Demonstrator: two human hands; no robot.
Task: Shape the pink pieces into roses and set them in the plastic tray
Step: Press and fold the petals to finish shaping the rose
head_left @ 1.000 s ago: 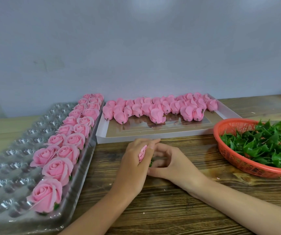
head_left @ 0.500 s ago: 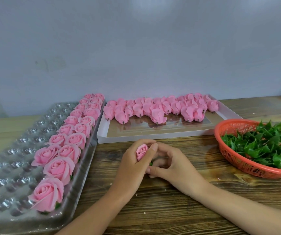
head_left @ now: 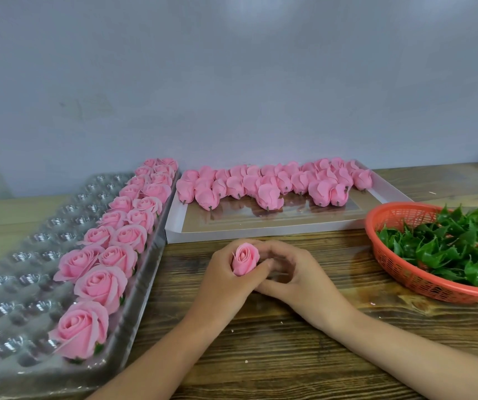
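Between two hands [head_left: 226,280] [head_left: 301,281] — one pink rose [head_left: 245,259]

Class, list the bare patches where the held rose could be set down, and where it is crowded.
Free: empty cups of the plastic tray left of its finished roses; front strip of the white box before the pink pieces; table between right hand and basket. Crowded: the tray's right columns, the box's back.

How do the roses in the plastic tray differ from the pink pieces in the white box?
Tray roses are opened out, petals spread; box pieces are closed buds. Tray roses sit facing up in two rows; box pieces lie tipped over, bunched, dark stubs showing. Both are the same pink.
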